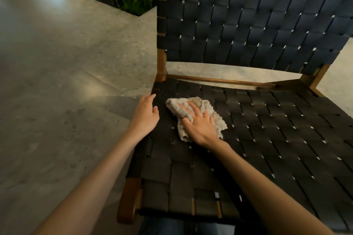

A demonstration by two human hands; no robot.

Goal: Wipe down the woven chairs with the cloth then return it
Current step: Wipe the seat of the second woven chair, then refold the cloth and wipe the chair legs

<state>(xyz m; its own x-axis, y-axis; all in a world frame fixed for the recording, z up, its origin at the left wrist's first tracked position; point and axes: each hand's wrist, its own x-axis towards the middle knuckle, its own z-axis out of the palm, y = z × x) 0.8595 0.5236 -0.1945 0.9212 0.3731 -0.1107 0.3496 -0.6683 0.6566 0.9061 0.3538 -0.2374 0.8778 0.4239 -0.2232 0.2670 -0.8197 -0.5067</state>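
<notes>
Pressing cloth (174, 108) onto woven chair seat (267, 139), right hand (200, 126) lies flat.

Finding open weave across the right half of the seat (277, 139) and along its near edge. Getting crowded at the seat's far-left part by the cloth (177, 108) under the flat right hand (200, 128), and by the left hand (146, 114) at the seat's left rim. Running into the backrest (248, 15) rising at the seat's far side, passing only through the low gap above the rear rail (219, 80). Seeing bare floor (66, 82) spreading off the seat's left.
</notes>
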